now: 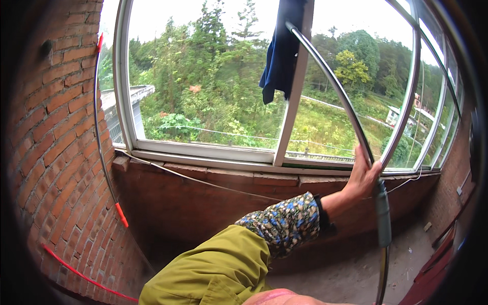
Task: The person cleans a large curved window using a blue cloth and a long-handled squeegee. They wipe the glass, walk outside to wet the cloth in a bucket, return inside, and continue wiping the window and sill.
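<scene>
My left hand (364, 175) is wrapped around a shiny metal pole (339, 84), just above its dark grey sleeve (383, 219). From there the pole rises up and left, looking bent in this view, and its upper end overlaps a dark blue cloth or garment (280, 57) that hangs before the window. Whether pole and cloth touch, I cannot tell. Below the grey sleeve the pole runs down to the bottom edge. My left arm wears a floral sleeve (286, 221) under a yellow-green one (213, 263). My right hand is out of view.
White-framed sliding windows (206, 150) stand above a low brick wall (213, 183). A brick wall (57, 152) is on the left, beside a thin rod with red ends (100, 141). A pale cord (198, 179) sags below the sill. Dark red boards (431, 267) lie at lower right.
</scene>
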A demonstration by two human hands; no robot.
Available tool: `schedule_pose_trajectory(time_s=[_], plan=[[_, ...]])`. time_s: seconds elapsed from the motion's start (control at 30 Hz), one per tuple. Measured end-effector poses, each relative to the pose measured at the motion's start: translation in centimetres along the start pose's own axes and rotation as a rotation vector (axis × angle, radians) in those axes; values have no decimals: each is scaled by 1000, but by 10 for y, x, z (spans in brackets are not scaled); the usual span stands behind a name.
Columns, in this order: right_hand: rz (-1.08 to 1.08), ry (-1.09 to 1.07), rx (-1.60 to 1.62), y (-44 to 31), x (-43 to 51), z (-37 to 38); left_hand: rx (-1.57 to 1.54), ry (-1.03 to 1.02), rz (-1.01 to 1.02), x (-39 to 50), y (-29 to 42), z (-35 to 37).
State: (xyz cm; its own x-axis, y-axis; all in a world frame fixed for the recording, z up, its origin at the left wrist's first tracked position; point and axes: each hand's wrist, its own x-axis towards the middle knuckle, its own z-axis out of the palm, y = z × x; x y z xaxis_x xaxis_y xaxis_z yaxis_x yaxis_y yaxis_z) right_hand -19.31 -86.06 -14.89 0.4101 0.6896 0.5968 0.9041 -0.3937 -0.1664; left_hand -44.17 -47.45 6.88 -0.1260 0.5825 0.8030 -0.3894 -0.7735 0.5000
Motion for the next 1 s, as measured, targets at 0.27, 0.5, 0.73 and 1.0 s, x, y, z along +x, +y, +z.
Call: schedule_pose_trajectory(time_s=[0.27, 0.5, 0.73, 1.0], plan=[[-200, -27, 86, -30, -44, 64, -205, 26, -254, -69, 34, -126], [-251, -160, 102, -110, -48, 104, -74, 173, -231, -90, 53, -256], [-469, -204, 235, -187, -67, 171, 193, 279, -215, -95, 75, -373], [-157, -801, 688, -306, -70, 120, 192, 345, -172, -114, 98, -463]])
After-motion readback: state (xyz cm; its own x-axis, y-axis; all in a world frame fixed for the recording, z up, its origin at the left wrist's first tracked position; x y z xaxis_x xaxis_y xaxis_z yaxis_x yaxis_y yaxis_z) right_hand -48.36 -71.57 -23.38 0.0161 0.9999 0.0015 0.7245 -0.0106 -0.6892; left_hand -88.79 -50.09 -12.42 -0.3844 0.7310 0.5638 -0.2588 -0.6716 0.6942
